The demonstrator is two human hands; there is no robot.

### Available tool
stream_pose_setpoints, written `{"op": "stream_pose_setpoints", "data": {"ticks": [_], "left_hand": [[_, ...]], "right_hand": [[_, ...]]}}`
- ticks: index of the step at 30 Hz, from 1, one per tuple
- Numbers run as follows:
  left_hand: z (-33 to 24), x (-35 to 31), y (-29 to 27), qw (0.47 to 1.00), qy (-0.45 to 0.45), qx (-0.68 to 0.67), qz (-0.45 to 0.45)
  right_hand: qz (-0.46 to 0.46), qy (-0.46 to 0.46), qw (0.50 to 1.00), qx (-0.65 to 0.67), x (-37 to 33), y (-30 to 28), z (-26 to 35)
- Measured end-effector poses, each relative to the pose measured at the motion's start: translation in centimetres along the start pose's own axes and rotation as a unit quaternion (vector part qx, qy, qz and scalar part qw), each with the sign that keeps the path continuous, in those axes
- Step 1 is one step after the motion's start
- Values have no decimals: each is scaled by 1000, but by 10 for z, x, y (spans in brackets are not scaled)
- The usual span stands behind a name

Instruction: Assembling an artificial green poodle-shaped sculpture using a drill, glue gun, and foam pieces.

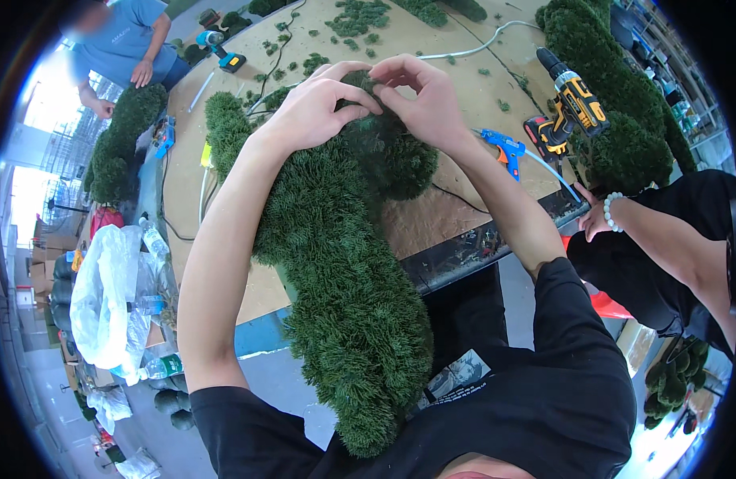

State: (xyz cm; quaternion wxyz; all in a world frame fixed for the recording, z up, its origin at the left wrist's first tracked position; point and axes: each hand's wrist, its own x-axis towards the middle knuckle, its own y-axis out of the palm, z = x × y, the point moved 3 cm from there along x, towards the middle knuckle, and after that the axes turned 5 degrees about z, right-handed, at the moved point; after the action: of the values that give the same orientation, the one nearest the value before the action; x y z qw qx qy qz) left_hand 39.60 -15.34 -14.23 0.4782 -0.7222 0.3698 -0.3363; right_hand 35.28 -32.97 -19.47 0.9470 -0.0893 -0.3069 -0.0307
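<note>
A long piece of artificial green foliage [352,319] stretches from my chest up onto the table, its lower end overhanging the front edge. At its far end, my left hand [324,108] and my right hand [420,100] sit close together with fingers curled inward. The fingers of both pinch the dark green tuft [360,80] between them. What exactly lies under the fingertips is partly hidden. Right of my right forearm lies a blue hot glue gun [505,150] with an orange trigger.
A yellow-black cordless drill [571,104] rests on the table [456,88] at right, a teal drill [219,51] at far left. Loose green sprigs [360,17] and cables are scattered around. One co-worker [128,40] stands far left; another's braceleted hand [599,214] touches the right edge. Plastic bags [104,295] hang left.
</note>
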Motion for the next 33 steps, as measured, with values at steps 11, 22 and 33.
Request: {"op": "stream_pose_setpoints", "data": {"ticks": [11,22,33], "left_hand": [[2,-2,4,1000,3,5,-18],[0,-2,2,1000,-2,-2,-5],[4,0,6,1000,11,-2,-9]], "right_hand": [[51,-50,996,-56,-4,1,17],[47,20,999,-2,0,-4,9],[93,112,962,231,-10,-28,4]]}}
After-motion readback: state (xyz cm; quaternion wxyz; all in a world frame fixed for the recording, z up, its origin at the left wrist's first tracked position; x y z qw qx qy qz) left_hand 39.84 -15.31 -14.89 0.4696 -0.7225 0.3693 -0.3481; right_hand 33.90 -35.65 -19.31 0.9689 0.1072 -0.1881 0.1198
